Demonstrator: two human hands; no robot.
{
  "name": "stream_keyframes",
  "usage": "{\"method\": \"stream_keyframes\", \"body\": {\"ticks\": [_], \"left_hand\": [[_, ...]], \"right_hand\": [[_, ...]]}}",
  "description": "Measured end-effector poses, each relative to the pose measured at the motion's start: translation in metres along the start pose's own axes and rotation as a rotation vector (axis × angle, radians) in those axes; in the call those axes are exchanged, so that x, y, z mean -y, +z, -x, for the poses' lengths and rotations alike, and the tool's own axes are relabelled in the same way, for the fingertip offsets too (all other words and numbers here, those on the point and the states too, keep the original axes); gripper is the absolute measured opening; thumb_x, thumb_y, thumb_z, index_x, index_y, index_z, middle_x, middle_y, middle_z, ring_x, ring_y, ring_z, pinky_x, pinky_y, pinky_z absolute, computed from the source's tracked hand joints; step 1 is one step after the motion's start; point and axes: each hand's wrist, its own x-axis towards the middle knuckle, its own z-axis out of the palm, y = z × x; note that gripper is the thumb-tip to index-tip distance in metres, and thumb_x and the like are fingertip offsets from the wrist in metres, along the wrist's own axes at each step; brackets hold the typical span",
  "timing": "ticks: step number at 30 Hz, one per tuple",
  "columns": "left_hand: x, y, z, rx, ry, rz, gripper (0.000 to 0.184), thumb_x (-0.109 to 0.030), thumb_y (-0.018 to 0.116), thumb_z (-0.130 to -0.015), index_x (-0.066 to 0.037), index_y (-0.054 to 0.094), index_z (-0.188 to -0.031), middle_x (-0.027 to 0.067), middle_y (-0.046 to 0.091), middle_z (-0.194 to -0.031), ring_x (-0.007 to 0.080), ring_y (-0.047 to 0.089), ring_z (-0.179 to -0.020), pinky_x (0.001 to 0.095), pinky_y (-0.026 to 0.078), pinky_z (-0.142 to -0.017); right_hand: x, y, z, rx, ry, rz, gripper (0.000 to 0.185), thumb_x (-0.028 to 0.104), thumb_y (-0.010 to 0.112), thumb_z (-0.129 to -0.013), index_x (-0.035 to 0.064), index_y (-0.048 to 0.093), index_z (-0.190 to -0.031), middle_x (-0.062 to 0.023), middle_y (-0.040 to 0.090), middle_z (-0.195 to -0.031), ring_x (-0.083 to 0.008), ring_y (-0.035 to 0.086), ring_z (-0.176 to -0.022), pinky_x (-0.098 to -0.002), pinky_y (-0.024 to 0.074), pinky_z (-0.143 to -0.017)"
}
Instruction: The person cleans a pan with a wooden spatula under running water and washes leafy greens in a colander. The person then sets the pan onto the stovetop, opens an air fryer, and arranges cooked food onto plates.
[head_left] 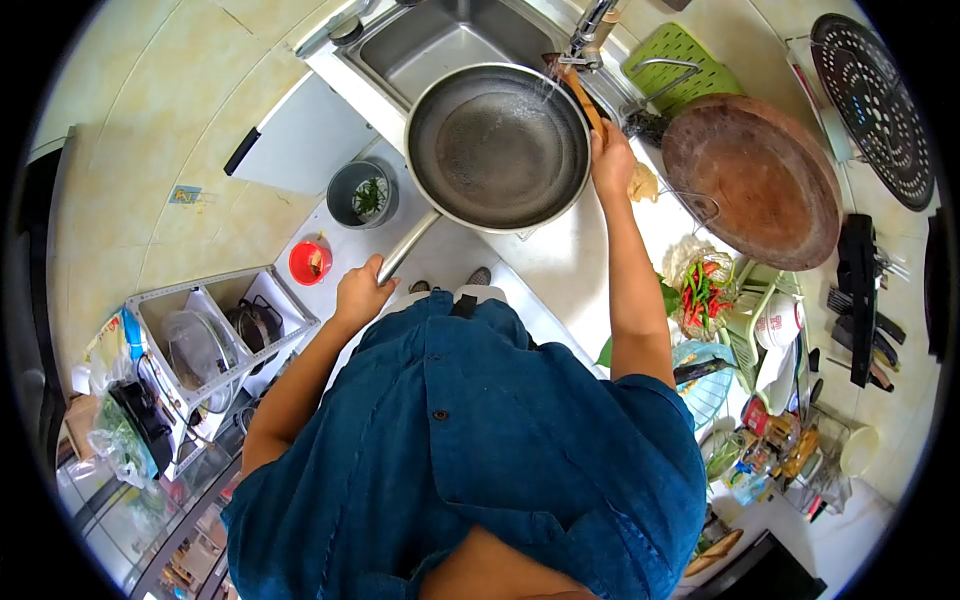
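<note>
A large dark frying pan (497, 150) is held tilted over the front edge of the steel sink (445, 45). My left hand (363, 290) is closed round its metal handle. In my right hand (612, 155) is a wooden-handled utensil (582, 98), whose dark far end lies near the pan's upper right rim. Water runs from the faucet (592, 35) beside that end, and splashes show at the rim. Thin wet streaks mark the inside of the pan.
Right of the sink are a round wooden board (752, 180), a green rack (665, 65) and a bowl of red and green chillies (705, 295). Knives (865, 330) hang at the far right. A grey bin (350, 195) and a red container (310, 262) stand at lower left.
</note>
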Motion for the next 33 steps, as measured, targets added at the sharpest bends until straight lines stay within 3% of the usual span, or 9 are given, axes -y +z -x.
{"method": "stream_keyframes", "body": {"ticks": [9,16,19,20,23,25,29,33], "left_hand": [[-0.008,-0.002,-0.001,-0.014,-0.077,-0.120,0.028,-0.029,0.068,-0.079,-0.008,0.052,-0.087,0.0203,0.062,-0.068,0.0409,0.062,-0.067,0.0514,0.047,-0.059],[0.003,-0.006,-0.004,-0.079,-0.007,-0.140,0.026,-0.031,0.068,-0.079,-0.009,0.054,-0.085,0.0176,0.062,-0.066,0.0400,0.061,-0.064,0.0510,0.046,-0.056],[0.013,-0.012,-0.004,-0.105,0.078,-0.166,0.031,-0.036,0.068,-0.080,-0.009,0.054,-0.082,0.0153,0.059,-0.059,0.0373,0.061,-0.059,0.0480,0.046,-0.053],[0.015,-0.018,-0.003,-0.049,0.066,-0.184,0.028,-0.034,0.068,-0.080,-0.010,0.054,-0.084,0.0167,0.062,-0.065,0.0390,0.061,-0.063,0.0499,0.045,-0.055],[0.029,-0.029,0.005,-0.040,0.168,-0.190,0.028,-0.036,0.067,-0.081,-0.011,0.055,-0.087,0.0164,0.062,-0.066,0.0383,0.062,-0.064,0.0496,0.045,-0.055],[0.051,-0.029,0.009,-0.046,0.257,-0.214,0.029,-0.038,0.067,-0.080,-0.014,0.058,-0.093,0.0153,0.063,-0.068,0.0375,0.062,-0.065,0.0495,0.045,-0.055],[0.071,-0.047,0.024,0.012,0.418,-0.238,0.029,-0.034,0.070,-0.079,-0.010,0.055,-0.081,0.0145,0.059,-0.061,0.0374,0.059,-0.059,0.0464,0.042,-0.053],[0.075,-0.069,0.041,0.090,0.527,-0.225,0.026,-0.031,0.071,-0.078,-0.010,0.056,-0.082,0.0131,0.059,-0.062,0.0361,0.059,-0.059,0.0437,0.043,-0.053]], "right_hand": [[0.048,-0.052,0.078,0.171,0.113,-0.170,0.032,0.018,0.063,-0.085,0.0027,0.062,-0.112,-0.0193,0.066,-0.102,-0.0332,0.066,-0.083,-0.0379,0.0515,-0.074],[0.074,-0.068,0.134,0.277,0.109,-0.060,0.032,0.018,0.067,-0.083,0.0071,0.063,-0.113,-0.0169,0.068,-0.094,-0.0281,0.065,-0.070,-0.0358,0.0514,-0.067],[0.088,-0.083,0.160,0.199,0.177,-0.139,0.035,0.016,0.066,-0.082,0.0033,0.061,-0.114,-0.0189,0.066,-0.102,-0.0321,0.066,-0.082,-0.0385,0.0523,-0.076],[0.092,-0.087,0.170,0.166,0.185,-0.116,0.035,0.015,0.068,-0.081,0.0019,0.061,-0.113,-0.0185,0.066,-0.103,-0.0311,0.067,-0.084,-0.0372,0.0531,-0.075],[0.112,-0.103,0.201,0.101,0.321,-0.203,0.035,0.014,0.069,-0.080,0.0016,0.062,-0.112,-0.0178,0.066,-0.102,-0.0309,0.067,-0.083,-0.0358,0.0539,-0.072],[0.117,-0.101,0.228,-0.026,0.274,-0.217,0.034,0.013,0.071,-0.079,0.0015,0.062,-0.110,-0.0166,0.066,-0.100,-0.0300,0.067,-0.082,-0.0361,0.0544,-0.072],[0.159,-0.126,0.276,-0.075,0.356,-0.127,0.033,0.014,0.070,-0.078,0.0056,0.062,-0.109,-0.0136,0.067,-0.099,-0.0313,0.066,-0.081,-0.0378,0.0540,-0.069],[0.193,-0.140,0.334,-0.180,0.382,-0.072,0.035,0.017,0.069,-0.078,0.0069,0.061,-0.111,-0.0122,0.064,-0.091,-0.0311,0.064,-0.076,-0.0384,0.0535,-0.065]]}}
